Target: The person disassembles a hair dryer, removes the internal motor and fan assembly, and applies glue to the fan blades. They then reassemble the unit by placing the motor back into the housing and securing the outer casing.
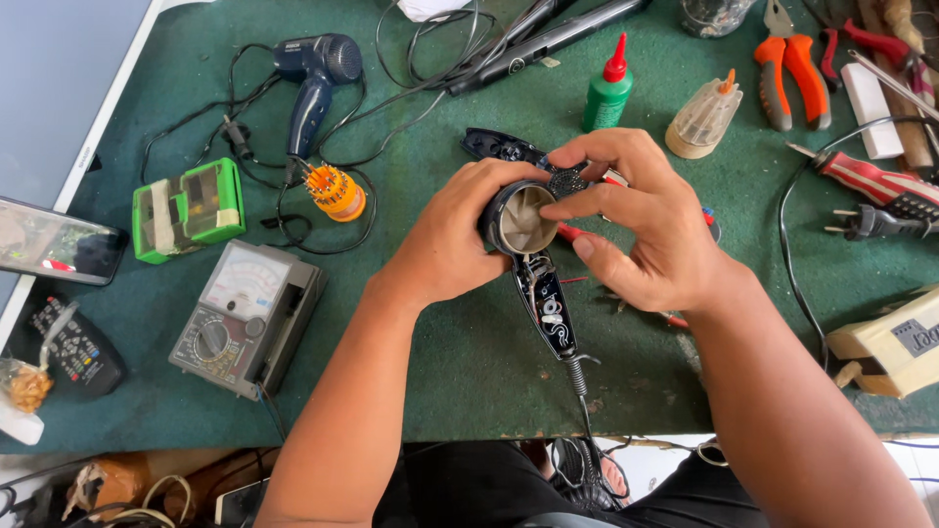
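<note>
I hold an opened hair dryer (pixel 533 259) above the green table (pixel 469 381), near its middle. My left hand (pixel 460 235) is wrapped around the round barrel end, gripping it from the left. My right hand (pixel 636 220) is closed over the top right of the same barrel, fingertips pinching at a small dark round grille (pixel 567 181). The dryer's handle hangs down toward me with its shell off, so the wiring inside shows, and its cord runs off the table's near edge.

Behind my hands stands a green bottle (pixel 607 95) with a red pointed cap, and just right of it a clear ribbed bottle (pixel 702 119) with an orange tip. At the far right edge lies a cream box (pixel 895 342) with a small grey label, partly cut off. To the left sit a green open box (pixel 188 208), a grey meter (pixel 246 318) with a dial, and a dark blue hair dryer (pixel 315 83). Orange pliers (pixel 792 68) lie at the top right.

A black shell piece (pixel 501 146) is half hidden behind my left hand. What the red bits under my right hand are, I cannot tell.
</note>
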